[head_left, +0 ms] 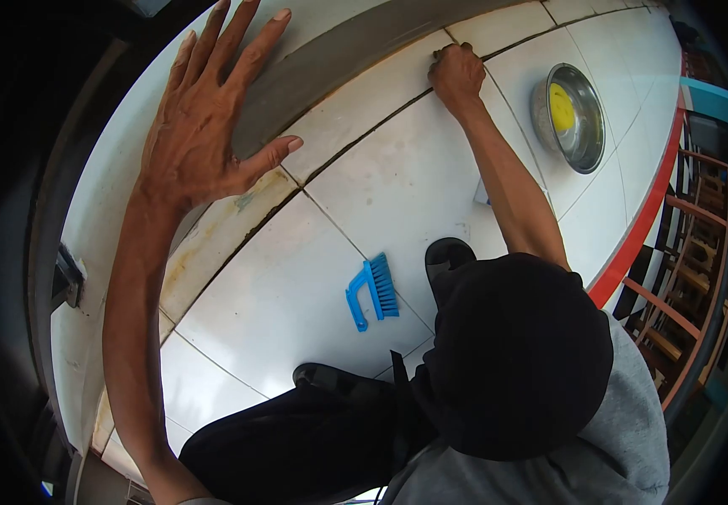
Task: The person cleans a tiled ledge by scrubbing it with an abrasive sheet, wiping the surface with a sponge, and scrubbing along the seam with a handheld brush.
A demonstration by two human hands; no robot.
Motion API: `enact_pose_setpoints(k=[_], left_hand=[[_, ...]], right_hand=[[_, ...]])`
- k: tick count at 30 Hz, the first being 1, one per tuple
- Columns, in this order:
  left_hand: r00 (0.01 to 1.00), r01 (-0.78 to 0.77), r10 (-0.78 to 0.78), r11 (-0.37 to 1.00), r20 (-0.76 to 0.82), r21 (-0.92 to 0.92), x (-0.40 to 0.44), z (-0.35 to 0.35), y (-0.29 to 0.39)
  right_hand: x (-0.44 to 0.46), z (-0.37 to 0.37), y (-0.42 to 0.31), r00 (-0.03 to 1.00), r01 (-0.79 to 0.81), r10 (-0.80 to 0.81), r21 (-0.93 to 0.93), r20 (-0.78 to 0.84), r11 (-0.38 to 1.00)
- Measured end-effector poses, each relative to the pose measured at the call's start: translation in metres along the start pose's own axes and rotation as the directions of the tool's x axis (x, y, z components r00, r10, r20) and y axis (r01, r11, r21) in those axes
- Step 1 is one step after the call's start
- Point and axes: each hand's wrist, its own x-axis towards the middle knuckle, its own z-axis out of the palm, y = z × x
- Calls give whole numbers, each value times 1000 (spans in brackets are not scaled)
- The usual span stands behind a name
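My left hand is open, with its fingers spread against the pale wall on the left. Down at the tiled floor, my right hand is closed in a fist at a dark joint between tiles. Something dark shows at its fingers, but its kind is hidden. A blue scrubbing brush with a looped handle lies on the tiles between my feet. To the right of my right hand stands a metal bowl with a yellow object inside.
A black cap covers much of the lower view. Black sandals are on the floor. A small white-and-blue item is partly hidden by my right forearm. A red edge borders the tiles, with wooden furniture beyond.
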Motion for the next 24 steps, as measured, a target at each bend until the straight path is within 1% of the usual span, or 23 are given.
enact_pose_setpoints(k=[1, 2, 4, 5, 7, 8, 9, 10, 12, 13, 14, 15, 16, 17, 19, 20, 21, 22, 23, 24], left_hand=[[1000, 8, -8, 1000, -7, 1, 0, 0, 0], [1000, 6, -6, 1000, 0, 0, 0, 0, 0], [1000, 10, -10, 1000, 1, 11, 2, -2, 0], [1000, 10, -10, 1000, 8, 14, 2, -4, 1], [1000, 6, -7, 1000, 30, 15, 3, -15, 6], [981, 29, -35, 999, 193, 29, 8, -32, 9], [933, 49, -61, 998, 354, 43, 11, -40, 13], [929, 46, -55, 998, 365, 35, 12, -40, 15], [922, 120, -122, 992, 367, 27, 12, -39, 16], [916, 120, -130, 992, 380, 49, 12, -38, 15], [915, 118, -128, 992, 383, 50, 11, -35, 12], [928, 87, -99, 995, 359, 50, 10, -32, 10], [940, 63, -77, 997, 331, 52, 8, -30, 9], [941, 77, -91, 995, 326, 55, 7, -30, 9], [935, 63, -83, 996, 346, 69, 9, -31, 10], [935, 73, -96, 994, 342, 79, 9, -32, 9], [936, 76, -93, 995, 340, 63, 8, -32, 10], [937, 77, -87, 996, 339, 43, 8, -32, 11], [936, 85, -94, 995, 340, 43, 7, -31, 11], [934, 95, -104, 995, 342, 43, 6, -31, 10]], right_hand=[[10, 0, 0, 997, -70, 70, -27, 10, 997], [6, -2, -7, 998, -61, 61, -32, 7, 998], [-21, 4, -39, 993, 109, -110, 16, 41, 994], [-48, -3, -72, 977, 144, -154, 74, 151, 987], [-113, 2, -126, 912, 350, -374, 152, 171, 924], [-137, 10, -140, 855, 456, -472, 118, 216, 882], [-134, 7, -138, 864, 435, -461, 160, 202, 886], [-128, 3, -134, 876, 408, -444, 203, 190, 890], [-86, 0, -91, 961, 257, -268, 134, 71, 957], [-64, 0, -63, 981, 190, -193, 88, 29, 978], [-42, 9, -32, 984, 170, -166, 64, -62, 983], [-23, 7, -14, 995, 92, -89, 53, -44, 994], [-13, -1, -12, 999, 21, -20, 40, -28, 999], [-14, 0, -19, 999, 37, -36, 38, -27, 999], [-30, 3, -45, 993, 101, -108, 104, 57, 989], [-53, 7, -69, 975, 210, -217, 135, 41, 968], [-81, 6, -100, 952, 286, -300, 172, 57, 943], [-109, 7, -127, 917, 349, -382, 238, 110, 906], [-134, 13, -148, 878, 408, -455, 265, 147, 874], [-146, 13, -154, 855, 468, -498, 199, 147, 861]])
